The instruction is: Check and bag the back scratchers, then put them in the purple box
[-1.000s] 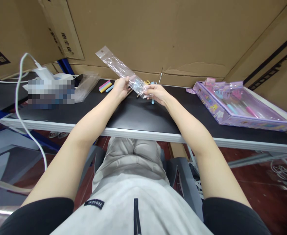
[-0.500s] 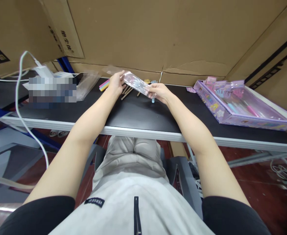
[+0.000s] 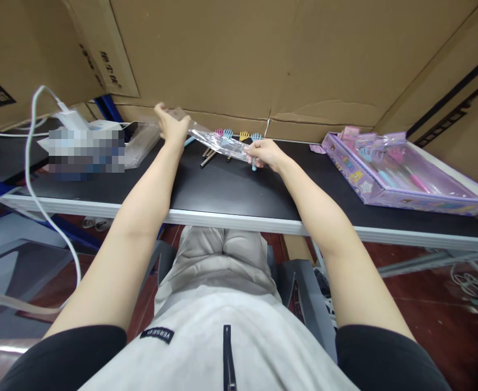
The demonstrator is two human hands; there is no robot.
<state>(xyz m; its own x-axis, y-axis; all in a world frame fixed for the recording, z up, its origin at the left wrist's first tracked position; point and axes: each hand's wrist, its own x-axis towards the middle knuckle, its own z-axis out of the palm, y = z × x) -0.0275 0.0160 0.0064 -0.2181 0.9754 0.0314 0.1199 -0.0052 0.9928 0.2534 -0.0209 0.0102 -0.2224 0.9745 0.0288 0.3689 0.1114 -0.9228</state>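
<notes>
A clear plastic sleeve (image 3: 218, 142), shiny and creased, stretches between my two hands above the black tabletop (image 3: 239, 190). My right hand (image 3: 266, 153) pinches its lower right end between thumb and fingers. At the sleeve's far left end is my left hand (image 3: 173, 126), thumb and fingers spread apart, the plastic passing behind it. Beside my right hand, a blue back scratcher (image 3: 256, 137) shows its claw head and handle; whether the hand touches it I cannot tell. A yellow claw head (image 3: 244, 136), a pink one (image 3: 219, 132) and metal rods (image 3: 208, 157) lie behind the sleeve.
On the right stands a purple display box (image 3: 369, 179) with packaged back scratchers inside. Another clear plastic bag (image 3: 141, 146) lies left of my left hand, near a blurred-out object (image 3: 86, 149) and a white cable (image 3: 31, 146). Cardboard (image 3: 288, 65) walls the table's back.
My left hand has moved left along the sleeve to its far end and its fingers have spread. My right hand has stayed nearly in place. More claw heads now show behind the sleeve.
</notes>
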